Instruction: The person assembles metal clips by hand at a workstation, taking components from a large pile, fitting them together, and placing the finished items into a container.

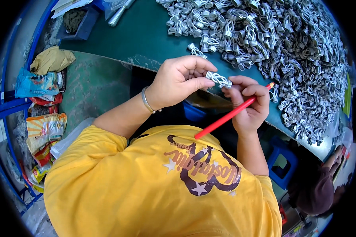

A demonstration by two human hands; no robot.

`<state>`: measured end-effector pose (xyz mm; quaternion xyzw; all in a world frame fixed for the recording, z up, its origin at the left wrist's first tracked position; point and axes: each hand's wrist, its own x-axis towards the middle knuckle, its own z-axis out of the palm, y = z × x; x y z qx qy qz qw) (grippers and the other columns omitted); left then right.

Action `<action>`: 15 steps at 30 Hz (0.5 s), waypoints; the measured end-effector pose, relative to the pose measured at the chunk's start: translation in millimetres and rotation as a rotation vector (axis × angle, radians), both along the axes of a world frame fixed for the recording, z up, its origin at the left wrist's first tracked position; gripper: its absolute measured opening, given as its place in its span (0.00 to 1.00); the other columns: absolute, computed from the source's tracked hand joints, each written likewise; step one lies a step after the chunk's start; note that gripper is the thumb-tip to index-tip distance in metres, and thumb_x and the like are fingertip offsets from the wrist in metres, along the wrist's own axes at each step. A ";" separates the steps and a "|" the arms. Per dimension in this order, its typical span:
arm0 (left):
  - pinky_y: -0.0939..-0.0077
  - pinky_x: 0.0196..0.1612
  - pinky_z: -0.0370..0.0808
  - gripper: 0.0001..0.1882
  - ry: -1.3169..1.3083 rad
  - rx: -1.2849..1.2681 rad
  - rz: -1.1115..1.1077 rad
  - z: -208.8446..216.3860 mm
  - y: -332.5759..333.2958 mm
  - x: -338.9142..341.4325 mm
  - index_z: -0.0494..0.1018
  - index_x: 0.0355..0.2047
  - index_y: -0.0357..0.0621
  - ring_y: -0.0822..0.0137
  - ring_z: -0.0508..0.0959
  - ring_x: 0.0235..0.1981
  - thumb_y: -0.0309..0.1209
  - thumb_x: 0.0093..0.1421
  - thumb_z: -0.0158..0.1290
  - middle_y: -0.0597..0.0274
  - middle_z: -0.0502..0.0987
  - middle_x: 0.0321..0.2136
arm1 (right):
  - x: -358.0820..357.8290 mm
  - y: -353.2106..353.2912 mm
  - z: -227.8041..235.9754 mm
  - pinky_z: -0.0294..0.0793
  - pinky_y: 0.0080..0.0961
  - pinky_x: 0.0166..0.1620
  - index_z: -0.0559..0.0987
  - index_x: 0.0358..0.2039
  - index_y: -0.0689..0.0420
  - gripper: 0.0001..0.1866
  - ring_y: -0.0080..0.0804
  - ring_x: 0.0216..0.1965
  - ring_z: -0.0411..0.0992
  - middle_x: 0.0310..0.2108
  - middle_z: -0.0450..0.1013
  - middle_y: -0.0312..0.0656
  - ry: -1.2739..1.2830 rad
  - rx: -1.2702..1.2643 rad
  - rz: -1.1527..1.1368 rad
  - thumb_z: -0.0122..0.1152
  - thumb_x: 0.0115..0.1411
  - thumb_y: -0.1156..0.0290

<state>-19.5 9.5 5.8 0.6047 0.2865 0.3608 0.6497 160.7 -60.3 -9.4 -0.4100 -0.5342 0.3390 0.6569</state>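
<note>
Between my two hands, over the near edge of the green table, is a small silvery metal piece (pixel 219 79) with looped, twisted strands and a ribbed collar at each end. My left hand (pixel 182 77) pinches its left collar between thumb and fingers. The fingertips of my right hand (pixel 250 103) close on the right end. A red pencil (pixel 229 117) also rests in my right hand, its orange tip pointing up and away, its other end over my yellow shirt. One similar metal piece (pixel 196 50) lies on the table just beyond my left hand.
A big heap of the same metal pieces (pixel 265 35) covers the right and far side of the green table (pixel 142 37). A grey-blue bin (pixel 81 29) is at far left. Packages (pixel 39 85) fill a blue rack at left. A blue stool (pixel 283 162) and another person's sleeve (pixel 314 193) are at right.
</note>
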 end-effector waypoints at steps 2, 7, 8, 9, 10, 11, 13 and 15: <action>0.85 0.35 0.75 0.14 0.025 0.089 -0.018 -1.2 0.4 -1.6 0.71 0.42 0.32 0.77 0.77 0.33 0.17 0.53 0.57 0.61 0.77 0.33 | 1.3 -0.9 7.9 0.77 0.20 0.36 0.64 0.31 0.61 0.12 0.30 0.32 0.76 0.37 0.72 0.53 0.130 -0.103 0.057 0.58 0.54 0.86; 0.84 0.36 0.75 0.16 -0.127 0.078 0.012 -0.3 -8.8 5.8 0.71 0.40 0.32 0.76 0.76 0.32 0.15 0.50 0.59 0.62 0.75 0.32 | 14.2 2.0 5.9 0.77 0.22 0.38 0.64 0.30 0.60 0.12 0.29 0.34 0.75 0.38 0.72 0.52 0.230 -0.144 0.197 0.57 0.54 0.88; 0.84 0.36 0.75 0.16 -0.136 0.104 0.008 -0.5 -9.7 6.7 0.71 0.40 0.32 0.76 0.76 0.33 0.15 0.50 0.59 0.61 0.75 0.32 | 17.3 3.4 3.8 0.76 0.24 0.41 0.64 0.29 0.59 0.14 0.32 0.37 0.75 0.37 0.71 0.51 0.131 -0.092 0.181 0.58 0.52 0.89; 0.84 0.36 0.75 0.17 -0.145 0.130 0.003 -0.7 -10.3 7.3 0.71 0.40 0.32 0.76 0.76 0.33 0.14 0.49 0.60 0.61 0.74 0.32 | 15.5 4.6 2.7 0.76 0.25 0.41 0.64 0.29 0.59 0.14 0.32 0.38 0.74 0.37 0.71 0.50 0.114 -0.040 0.161 0.59 0.51 0.89; 0.84 0.37 0.74 0.17 -0.156 0.155 -0.001 -1.4 -11.0 7.4 0.71 0.39 0.32 0.76 0.76 0.34 0.14 0.48 0.60 0.60 0.74 0.33 | 12.1 5.4 1.8 0.75 0.26 0.42 0.64 0.29 0.59 0.15 0.33 0.39 0.74 0.36 0.71 0.50 0.094 0.010 0.140 0.59 0.51 0.89; 0.84 0.37 0.74 0.16 -0.139 0.186 -0.003 -2.4 -10.4 7.1 0.71 0.39 0.32 0.75 0.76 0.34 0.14 0.49 0.60 0.60 0.74 0.33 | 10.1 5.9 0.5 0.75 0.26 0.43 0.64 0.29 0.58 0.15 0.34 0.40 0.74 0.36 0.71 0.49 0.075 0.061 0.120 0.59 0.50 0.90; 0.84 0.38 0.74 0.15 -0.105 0.249 -0.008 -3.9 -7.7 6.4 0.71 0.39 0.32 0.75 0.75 0.35 0.14 0.49 0.59 0.60 0.74 0.33 | 9.2 4.7 -2.8 0.77 0.26 0.42 0.63 0.32 0.58 0.19 0.37 0.41 0.74 0.38 0.69 0.50 0.069 0.111 0.087 0.61 0.48 0.91; 0.84 0.36 0.75 0.14 -0.110 0.176 0.029 -5.1 -9.5 8.0 0.71 0.38 0.31 0.74 0.76 0.34 0.15 0.50 0.59 0.59 0.74 0.33 | 5.6 2.6 -2.0 0.77 0.26 0.42 0.62 0.34 0.58 0.21 0.37 0.41 0.74 0.39 0.68 0.51 0.124 0.121 0.047 0.62 0.47 0.91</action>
